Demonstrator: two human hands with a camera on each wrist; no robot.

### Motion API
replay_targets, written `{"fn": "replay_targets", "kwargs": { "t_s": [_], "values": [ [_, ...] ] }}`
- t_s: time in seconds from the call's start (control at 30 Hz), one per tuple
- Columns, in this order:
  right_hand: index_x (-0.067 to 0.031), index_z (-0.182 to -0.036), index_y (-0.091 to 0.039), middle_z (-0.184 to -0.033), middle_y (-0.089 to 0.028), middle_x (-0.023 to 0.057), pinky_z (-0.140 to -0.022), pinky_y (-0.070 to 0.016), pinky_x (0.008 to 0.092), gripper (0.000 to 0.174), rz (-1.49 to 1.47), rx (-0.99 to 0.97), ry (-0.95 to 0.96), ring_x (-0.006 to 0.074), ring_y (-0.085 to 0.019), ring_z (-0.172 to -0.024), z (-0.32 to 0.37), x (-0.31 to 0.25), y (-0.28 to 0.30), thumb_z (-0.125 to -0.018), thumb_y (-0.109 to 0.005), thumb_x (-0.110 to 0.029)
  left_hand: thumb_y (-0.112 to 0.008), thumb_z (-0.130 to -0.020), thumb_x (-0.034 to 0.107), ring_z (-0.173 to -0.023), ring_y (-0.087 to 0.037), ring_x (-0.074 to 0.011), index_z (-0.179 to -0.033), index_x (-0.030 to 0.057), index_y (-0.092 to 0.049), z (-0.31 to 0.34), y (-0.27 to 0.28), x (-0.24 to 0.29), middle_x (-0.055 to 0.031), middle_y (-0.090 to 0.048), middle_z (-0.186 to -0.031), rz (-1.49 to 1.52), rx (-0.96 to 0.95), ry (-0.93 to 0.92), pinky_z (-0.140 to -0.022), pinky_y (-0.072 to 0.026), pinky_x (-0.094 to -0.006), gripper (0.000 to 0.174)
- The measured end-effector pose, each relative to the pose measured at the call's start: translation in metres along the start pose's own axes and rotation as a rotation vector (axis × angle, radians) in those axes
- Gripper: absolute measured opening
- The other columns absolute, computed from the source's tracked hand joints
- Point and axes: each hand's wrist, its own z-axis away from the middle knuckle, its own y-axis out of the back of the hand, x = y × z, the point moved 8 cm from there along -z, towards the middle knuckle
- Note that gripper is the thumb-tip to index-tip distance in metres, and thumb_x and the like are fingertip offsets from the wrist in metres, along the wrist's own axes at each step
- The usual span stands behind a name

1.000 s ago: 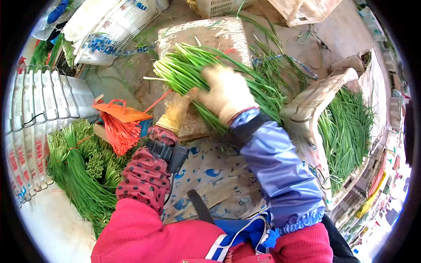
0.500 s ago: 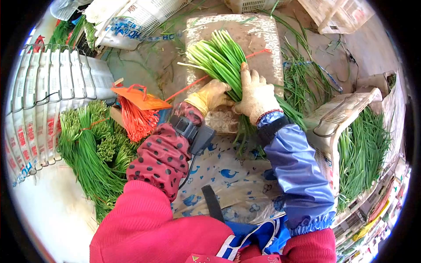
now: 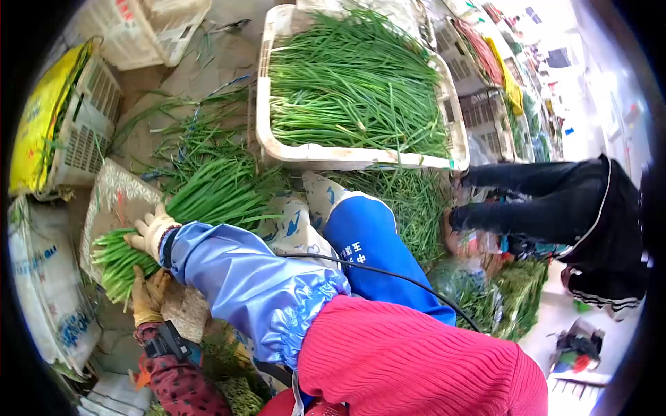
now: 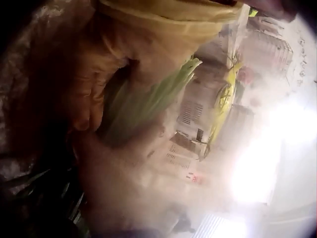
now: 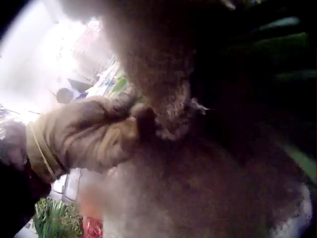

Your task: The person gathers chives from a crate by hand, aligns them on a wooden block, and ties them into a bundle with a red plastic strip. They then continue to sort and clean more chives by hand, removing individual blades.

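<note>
A bunch of green chives (image 3: 118, 260) lies across a worn, patterned block (image 3: 128, 177), its pale stalk ends toward the left and its leaves spread right. My right hand (image 3: 151, 232), in a pale glove, grips the bunch from above near its middle. Below it my left hand (image 3: 149, 295), in a yellow-brown glove, holds the stalks close to their cut ends. The left wrist view shows the left hand's gloved fingers (image 4: 91, 99) curled beside the pale stalks (image 4: 148, 101). Dark and blurred, the right wrist view shows the left glove (image 5: 94, 131) near the right hand.
A white crate (image 3: 361, 158) full of loose chives stands beyond my right arm. More loose leaves (image 3: 409, 215) lie on the floor beside my blue-covered knee (image 3: 368, 236). At the right stands a person in dark trousers (image 3: 534, 208). A yellow sack (image 3: 48, 118) covers a crate at the left.
The head view has swung far to the right, bringing the full crate and the standing person into sight. Both hands stay on the chives; the right one shifted its hold between the earlier frames.
</note>
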Motion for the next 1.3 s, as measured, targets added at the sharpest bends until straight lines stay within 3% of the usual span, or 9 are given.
{"fn": "replay_targets", "kwargs": {
  "t_s": [0.17, 0.33, 0.43, 0.53, 0.73, 0.8, 1.03, 1.2, 1.3],
  "values": [
    [-0.0221, -0.15, -0.039, -0.156, -0.033, 0.0139, -0.109, -0.027, 0.0643, 0.095, 0.18, -0.158, 0.065, 0.0352, -0.034, -0.142, 0.079, 0.012, 0.083, -0.068, -0.082, -0.043, -0.056, -0.097, 0.045, -0.132, -0.044, -0.0365, -0.148, 0.0013, -0.028, -0.011, 0.008, 0.004, -0.0239, -0.036, -0.149, 0.239, 0.088, 0.035, -0.105, -0.0493, -0.0435, 0.073],
    [-0.0057, -0.143, -0.044, -0.139, -0.052, 0.0213, -0.107, -0.0429, 0.0389, 0.081, -0.048, 0.409, 0.149, 0.0344, -0.053, -0.124, 0.213, 0.106, 0.211, -0.071, -0.076, -0.025, -0.063, -0.094, 0.042, -0.144, -0.026, -0.0375, -0.155, 0.0063, -0.015, 0.019, -0.019, -0.008, -0.0219, -0.019, -0.158, 0.448, 0.011, -0.058, -0.117, -0.035, -0.0456, 0.085],
    [-0.0025, -0.148, -0.036, -0.143, -0.048, 0.0226, -0.112, -0.0387, 0.0337, 0.096, -0.002, 0.336, -0.452, 0.0324, -0.048, -0.132, 0.255, 0.233, 0.237, -0.068, -0.082, -0.029, -0.071, -0.089, 0.042, -0.14, -0.032, -0.0386, -0.153, 0.0049, -0.019, 0.023, -0.012, -0.009, -0.0213, -0.024, -0.156, 0.326, 0.206, -0.267, -0.112, -0.0396, -0.0487, 0.091],
    [-0.0044, -0.152, -0.028, -0.15, -0.04, 0.0225, -0.113, -0.0374, 0.0353, 0.103, 0.252, 0.24, -0.726, 0.0339, -0.045, -0.135, 0.275, 0.327, 0.244, -0.071, -0.079, -0.042, -0.072, -0.087, 0.045, -0.134, -0.04, -0.0349, -0.149, 0.0039, -0.028, 0.023, -0.005, -0.013, -0.017, -0.034, -0.15, 0.077, 0.239, -0.435, -0.107, -0.0422, -0.0475, 0.087],
    [-0.0037, -0.148, -0.034, -0.143, -0.049, 0.0182, -0.107, -0.042, 0.0398, 0.096, 0.365, 0.064, -0.747, 0.0323, -0.05, -0.13, 0.203, 0.393, 0.228, -0.075, -0.075, -0.051, -0.075, -0.084, 0.047, -0.122, -0.049, -0.0271, -0.142, 0.0111, -0.041, 0.027, 0.015, -0.022, -0.0051, -0.047, -0.142, -0.034, 0.305, -0.49, -0.101, -0.0422, -0.046, 0.076],
    [-0.0047, -0.146, -0.037, -0.14, -0.054, 0.0166, -0.105, -0.044, 0.0408, 0.094, 0.422, 0.015, -0.73, 0.0298, -0.052, -0.128, 0.169, 0.408, 0.217, -0.075, -0.073, -0.053, -0.077, -0.081, 0.05, -0.129, -0.046, -0.0311, -0.149, 0.0214, -0.027, 0.029, 0.02, -0.021, -0.0066, -0.043, -0.147, -0.053, 0.3, -0.489, -0.105, -0.0405, -0.0494, 0.089],
    [-0.002, -0.127, -0.059, -0.12, -0.066, 0.0207, -0.093, -0.0531, 0.046, 0.068, 0.384, -0.133, -0.735, 0.035, -0.064, -0.111, 0.09, 0.507, 0.16, -0.075, -0.077, -0.042, -0.075, -0.082, 0.052, -0.119, -0.05, -0.0269, -0.147, 0.0228, -0.026, 0.036, 0.042, -0.02, -0.0035, -0.047, -0.14, -0.115, 0.488, -0.484, -0.093, -0.0468, -0.0438, 0.086],
    [-0.0053, -0.101, -0.075, -0.103, -0.072, 0.0179, -0.079, -0.0579, 0.0463, 0.028, 0.448, -0.03, -0.581, 0.0334, -0.071, -0.095, 0.09, 0.443, 0.182, -0.076, -0.065, -0.015, -0.078, -0.081, 0.047, -0.11, -0.055, -0.0253, -0.141, 0.02, -0.034, 0.036, 0.037, -0.018, -0.0039, -0.049, -0.135, -0.085, 0.468, -0.488, -0.081, -0.0524, -0.0396, 0.08],
    [-0.0101, -0.118, -0.069, -0.112, -0.07, 0.0175, -0.088, -0.0547, 0.0414, 0.045, 0.405, -0.087, -0.641, 0.0304, -0.068, -0.104, 0.109, 0.437, 0.199, -0.075, -0.074, -0.025, -0.078, -0.082, 0.047, -0.114, -0.054, -0.0261, -0.141, 0.0181, -0.037, 0.042, 0.024, -0.019, -0.0042, -0.048, -0.137, -0.064, 0.47, -0.495, -0.086, -0.0507, -0.042, 0.078]
  ]
}}
